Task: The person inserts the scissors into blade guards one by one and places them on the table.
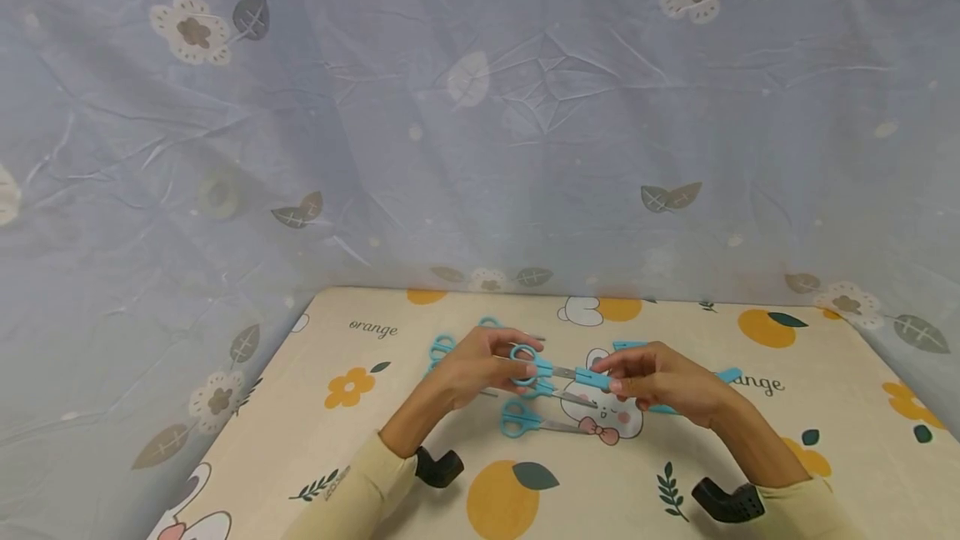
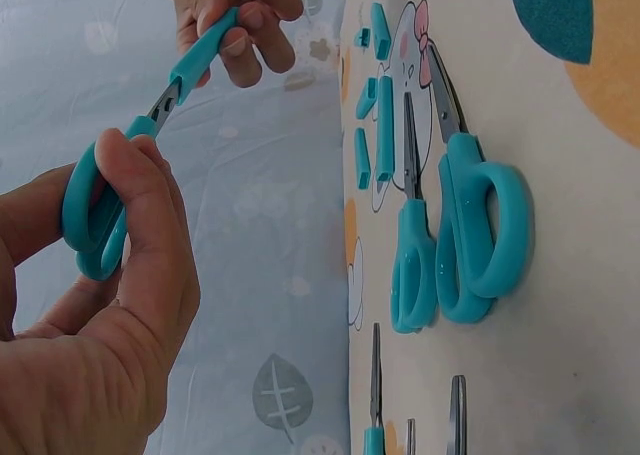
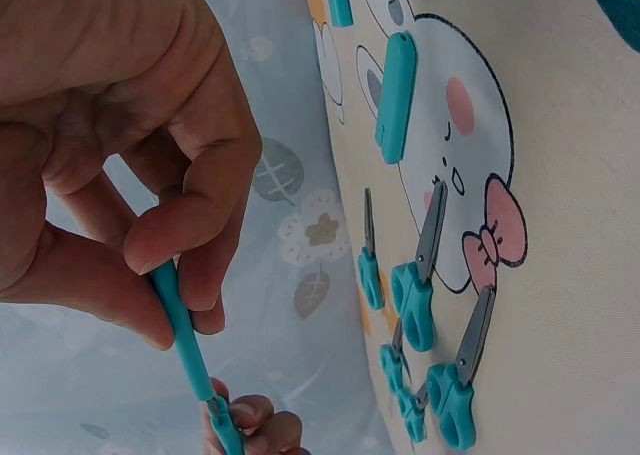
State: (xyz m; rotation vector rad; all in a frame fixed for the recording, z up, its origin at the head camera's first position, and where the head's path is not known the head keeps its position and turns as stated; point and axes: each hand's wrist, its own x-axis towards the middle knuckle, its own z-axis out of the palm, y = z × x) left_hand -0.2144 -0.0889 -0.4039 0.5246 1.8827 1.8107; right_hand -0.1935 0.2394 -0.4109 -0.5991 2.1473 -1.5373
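My left hand (image 1: 480,367) holds a pair of small scissors (image 2: 92,210) by its turquoise handles, raised above the table. At the other end, my right hand (image 1: 663,377) pinches a turquoise blade cover (image 3: 183,335) between thumb and fingers. The cover sits over the front of the blades, and a short stretch of bare metal (image 2: 163,105) shows between it and the handles. Below the hands, uncovered scissors (image 1: 517,420) lie on the table, blades pointing right in the head view. Several more scissors (image 3: 369,275) lie to the left, partly hidden by my left hand.
Loose turquoise covers (image 2: 386,130) lie on the table to the right, some behind my right hand in the head view. A cream cloth (image 1: 375,407) printed with oranges and a rabbit covers the table. A pale blue floral curtain (image 1: 480,165) hangs behind and at the left.
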